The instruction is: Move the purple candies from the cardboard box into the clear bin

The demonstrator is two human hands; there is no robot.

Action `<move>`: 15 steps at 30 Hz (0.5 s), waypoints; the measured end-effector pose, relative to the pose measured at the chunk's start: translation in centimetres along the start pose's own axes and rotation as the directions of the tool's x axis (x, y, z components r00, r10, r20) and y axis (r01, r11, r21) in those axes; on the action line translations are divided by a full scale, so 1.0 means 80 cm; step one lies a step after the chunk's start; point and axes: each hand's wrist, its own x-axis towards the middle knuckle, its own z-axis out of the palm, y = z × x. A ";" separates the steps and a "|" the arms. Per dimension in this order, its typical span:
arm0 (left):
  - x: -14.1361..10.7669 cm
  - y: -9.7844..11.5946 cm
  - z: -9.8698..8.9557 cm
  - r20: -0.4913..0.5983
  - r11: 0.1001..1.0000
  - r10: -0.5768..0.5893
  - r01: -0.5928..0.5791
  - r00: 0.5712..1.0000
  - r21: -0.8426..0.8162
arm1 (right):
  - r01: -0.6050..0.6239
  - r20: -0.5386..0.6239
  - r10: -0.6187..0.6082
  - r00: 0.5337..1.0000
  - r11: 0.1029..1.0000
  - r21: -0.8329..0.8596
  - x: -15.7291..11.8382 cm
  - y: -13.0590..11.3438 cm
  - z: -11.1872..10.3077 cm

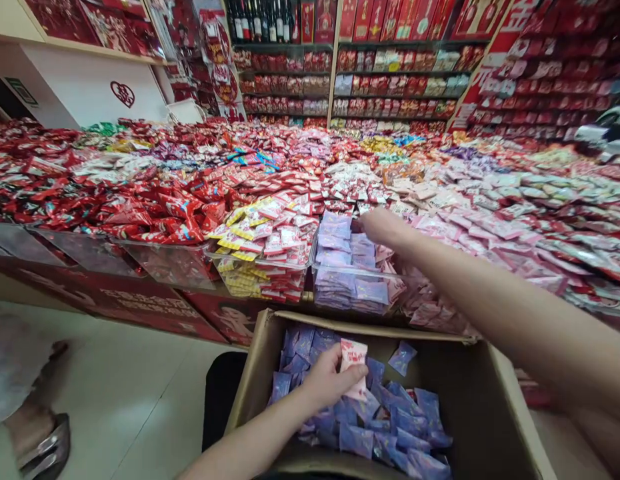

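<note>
My left hand (331, 377) is closed on a pink-and-white candy packet (354, 357), held over an open cardboard box (515, 400). Below it, inside the box, lie many loose purple packets (356, 438). Out ahead, my right hand (383, 227) reaches over a clear bin (350, 272) on the display. Neat stacks of purple packets (335, 240) stand in that bin beside the hand. Its fingers point down and away and are mostly hidden, so I cannot see whether they grip anything.
Yellow-and-red packets (270, 233) fill the bin to the left, and pink packets (483, 233) spread to the right. Red packets (165, 210) cover the far left. Shelves (335, 80) with bottles and red boxes rise behind. Another person's sandalled foot (45, 447) is at the lower left.
</note>
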 end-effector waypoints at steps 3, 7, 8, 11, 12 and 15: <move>-0.001 0.007 -0.001 -0.003 0.999 0.042 -0.042 0.999 -0.026 | 0.095 -0.235 -0.064 0.970 0.987 0.127 -0.068 -0.008 -0.016; -0.005 0.020 0.002 0.036 0.998 0.056 -0.056 0.998 -0.016 | 0.160 -0.023 -0.174 0.984 0.834 0.528 -0.178 -0.029 0.014; -0.006 0.023 0.004 0.060 0.998 0.058 -0.059 0.997 0.007 | 0.082 0.062 -0.151 0.987 0.787 0.611 -0.200 -0.035 0.032; -0.008 0.029 0.008 0.120 0.986 0.096 -0.111 0.988 0.127 | -0.057 0.152 -0.109 0.982 0.598 0.799 -0.236 -0.052 0.090; -0.008 0.030 0.009 0.134 0.979 0.104 -0.126 0.985 0.162 | -0.070 0.140 -0.094 0.986 0.526 0.848 -0.241 -0.056 0.106; -0.006 0.028 0.007 0.158 0.975 0.073 -0.104 0.985 0.195 | -0.123 0.134 -0.023 0.991 0.276 0.953 -0.244 -0.065 0.135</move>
